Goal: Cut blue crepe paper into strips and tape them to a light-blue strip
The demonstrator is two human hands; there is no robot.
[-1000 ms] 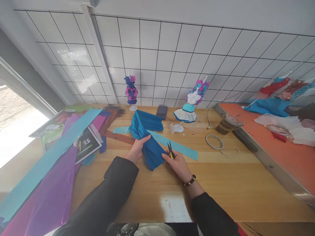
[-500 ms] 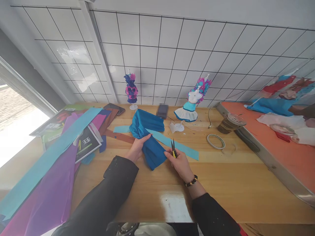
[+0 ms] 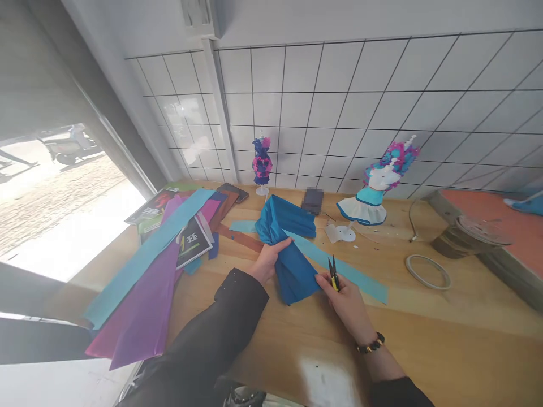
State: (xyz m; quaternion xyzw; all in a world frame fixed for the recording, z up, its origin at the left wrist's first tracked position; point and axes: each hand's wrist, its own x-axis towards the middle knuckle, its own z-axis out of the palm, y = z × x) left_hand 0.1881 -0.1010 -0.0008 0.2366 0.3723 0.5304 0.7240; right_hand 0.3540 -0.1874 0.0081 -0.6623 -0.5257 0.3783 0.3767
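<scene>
A folded strip of dark blue crepe paper is gathered and pinched at its middle, fanning out toward the front and the back right. My left hand closes its thumb and fingers around the gathered part. At the front right corner of the strip, my right hand pinches the edge between thumb and finger. Small black-and-yellow scissors stick up out of the same hand, blades pointing away. Beneath the blue piece lies a light blue strip on the wooden table.
Coloured sheets, with a purple one on top, lie over magazines at left. A small dressed mannequin and another in a white skirt stand by the wall. At right are a tape ring and a brown cup.
The view has swung to the left, so everything sits farther right in the picture. Both hands keep their hold on the blue piece, with little change in their pose.
</scene>
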